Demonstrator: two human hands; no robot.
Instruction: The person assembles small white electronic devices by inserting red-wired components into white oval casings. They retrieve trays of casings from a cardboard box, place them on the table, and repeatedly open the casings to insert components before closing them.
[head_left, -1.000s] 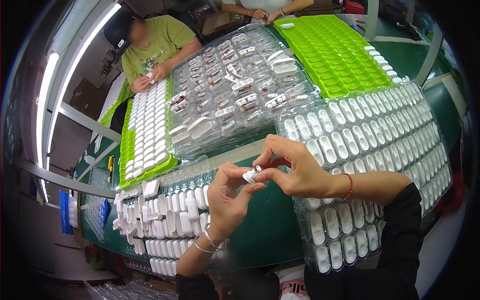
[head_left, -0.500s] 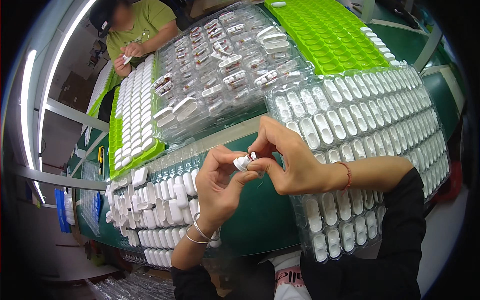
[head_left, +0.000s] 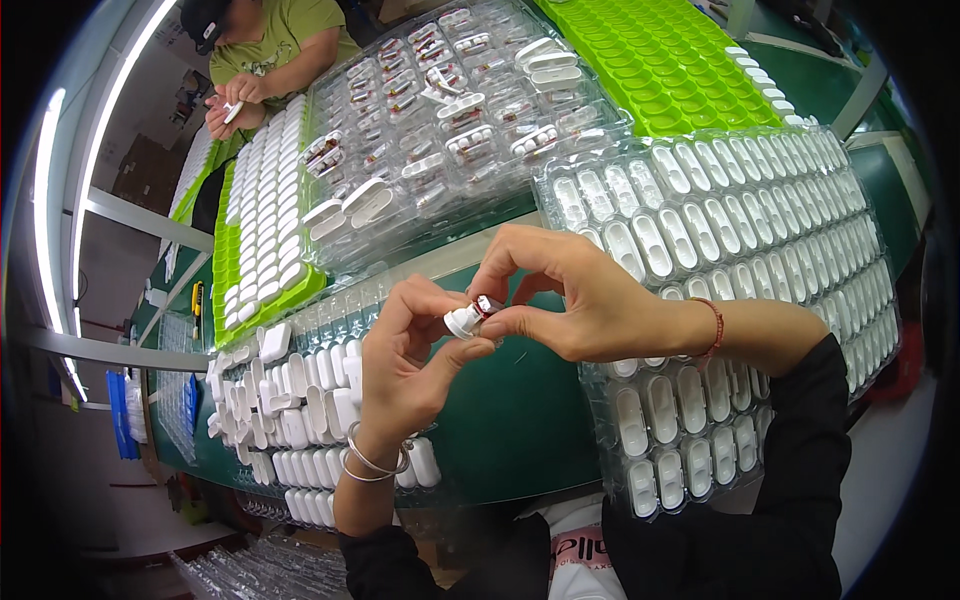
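From my remote post I follow a left hand (head_left: 412,348) and a right hand (head_left: 570,295) meeting over the green worktop (head_left: 505,425), just left of the clear tray of white cases (head_left: 604,432). The left fingers are clamped on a round-ended white cap (head_left: 461,322); the right thumb and forefinger pinch a small dark-red and silvery part (head_left: 486,306) beside it, though I cannot tell whether the two are joined. Compared with half a second ago, the hands have drifted a little farther left of that tray and the part's red and silver show more plainly; I read this as handling still under way, since neither hand has let go. Well left of the tray lie loose white shells (head_left: 296,428); beyond it lies a bright-green tray (head_left: 648,78), while far behind and left of it a co-worker (head_left: 290,45) holds a slim white piece (head_left: 233,112).
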